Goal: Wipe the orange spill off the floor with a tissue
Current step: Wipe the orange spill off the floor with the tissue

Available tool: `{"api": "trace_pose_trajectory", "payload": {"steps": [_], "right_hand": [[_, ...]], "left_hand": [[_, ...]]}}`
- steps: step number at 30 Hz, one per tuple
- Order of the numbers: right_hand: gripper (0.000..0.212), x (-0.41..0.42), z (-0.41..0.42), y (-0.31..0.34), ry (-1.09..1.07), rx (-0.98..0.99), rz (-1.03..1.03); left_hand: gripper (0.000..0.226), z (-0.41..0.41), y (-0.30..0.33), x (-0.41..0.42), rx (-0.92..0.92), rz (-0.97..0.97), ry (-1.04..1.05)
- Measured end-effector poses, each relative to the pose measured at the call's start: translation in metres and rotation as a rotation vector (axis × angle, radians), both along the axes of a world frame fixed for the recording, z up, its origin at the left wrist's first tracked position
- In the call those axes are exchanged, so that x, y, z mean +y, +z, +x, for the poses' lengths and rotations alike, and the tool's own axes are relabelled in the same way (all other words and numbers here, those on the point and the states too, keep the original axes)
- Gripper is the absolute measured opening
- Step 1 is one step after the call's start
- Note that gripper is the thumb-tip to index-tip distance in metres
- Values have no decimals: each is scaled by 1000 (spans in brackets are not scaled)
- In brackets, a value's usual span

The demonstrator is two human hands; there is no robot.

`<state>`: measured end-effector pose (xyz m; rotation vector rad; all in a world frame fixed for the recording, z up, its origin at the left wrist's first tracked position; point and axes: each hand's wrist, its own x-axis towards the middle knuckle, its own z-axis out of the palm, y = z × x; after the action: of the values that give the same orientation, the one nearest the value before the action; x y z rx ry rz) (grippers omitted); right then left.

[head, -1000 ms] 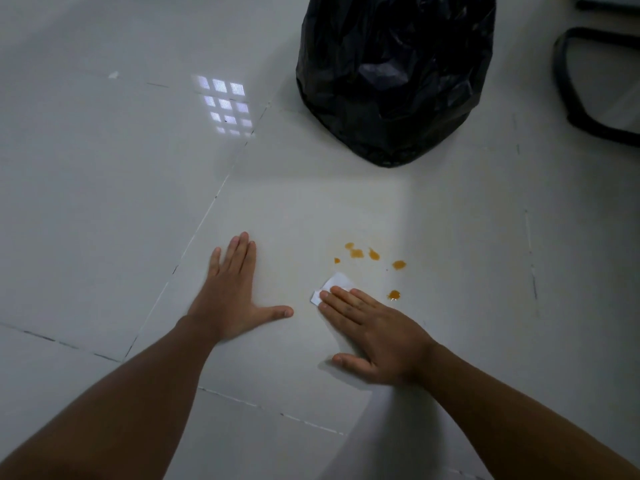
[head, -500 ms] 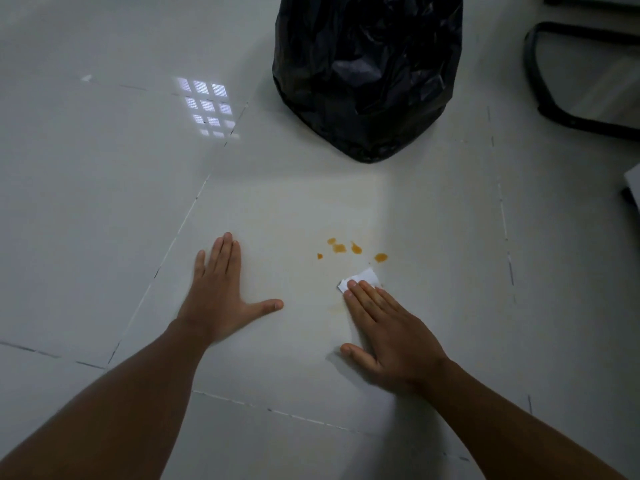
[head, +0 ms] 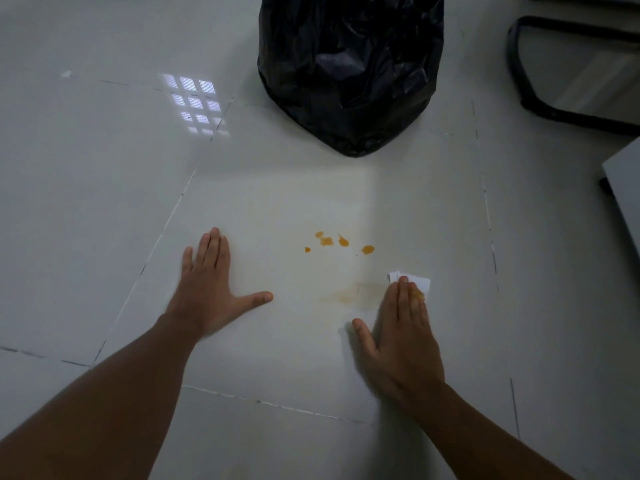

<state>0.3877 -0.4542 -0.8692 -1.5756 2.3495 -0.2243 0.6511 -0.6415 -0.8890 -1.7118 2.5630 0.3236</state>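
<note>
Several small orange spill drops [head: 327, 241] dot the pale tiled floor [head: 104, 202] ahead of me. A faint orange smear [head: 349, 295] runs just left of my right hand [head: 401, 334]. That hand lies flat, pressing a white tissue [head: 420, 281] onto the floor; only the tissue's far edge shows past my fingertips, with an orange stain on it. My left hand [head: 211, 289] rests flat on the floor, fingers spread, thumb pointing toward the smear, holding nothing.
A full black rubbish bag [head: 349, 71] stands on the floor beyond the spill. A black tubular frame [head: 519, 81] lies at the upper right. A grey furniture edge [head: 623, 195] juts in at the right. A window reflection [head: 195, 105] shines on the tiles.
My right hand slid the tissue to the right across the floor, wiping away the nearest drop and leaving a faint orange smear. My left hand stayed planted.
</note>
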Motion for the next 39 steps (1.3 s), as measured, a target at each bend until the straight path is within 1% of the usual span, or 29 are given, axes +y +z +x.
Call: {"api": "trace_pose_trajectory", "payload": {"steps": [3,7,9,10,12,14,16,19,22,27,30,33,34,36,38,39], "right_hand": [[98,-6,27,2,-10,-60,27],[92,-19,48,5,187,-151,22],[87,-25,47,6,249,-199,-3],[83,-27,44,5,262,-185,-43],[74,-26,34,1,261,-84,-126],[72,-21,19,-3,260,-23,-97],[73,-15,12,-5,327,-37,-19],[76,-13,21,-6,434,-65,-4],[77,-15,31,-5,452,-119,3],[75,-9,24,-7,701,2,-20],[74,-7,19,-8,764,10,-14],[73,-1,1,-8,736,71,-32],[74,1,-8,-8,686,97,-31],[78,2,-25,-7,519,131,-8],[81,0,-34,-5,376,114,21],[81,-1,-34,-4,343,94,28]], "left_hand": [[143,-1,1,0,-4,2,1],[143,-3,5,2,-8,18,11],[142,-5,5,2,-17,10,12],[142,-5,5,2,-24,10,13],[141,-4,6,2,-22,18,13],[140,-4,7,2,-15,27,7],[140,-3,7,2,-18,26,6],[141,-3,6,2,-30,20,5],[144,-3,5,1,-37,28,12],[144,-3,5,0,-34,39,4],[145,-3,7,0,-44,54,10],[147,-4,9,0,-52,67,10],[147,-4,10,0,-55,71,9],[147,-4,10,0,-51,72,10],[147,-4,10,1,-47,71,9],[147,-4,10,1,-51,69,8]]}}
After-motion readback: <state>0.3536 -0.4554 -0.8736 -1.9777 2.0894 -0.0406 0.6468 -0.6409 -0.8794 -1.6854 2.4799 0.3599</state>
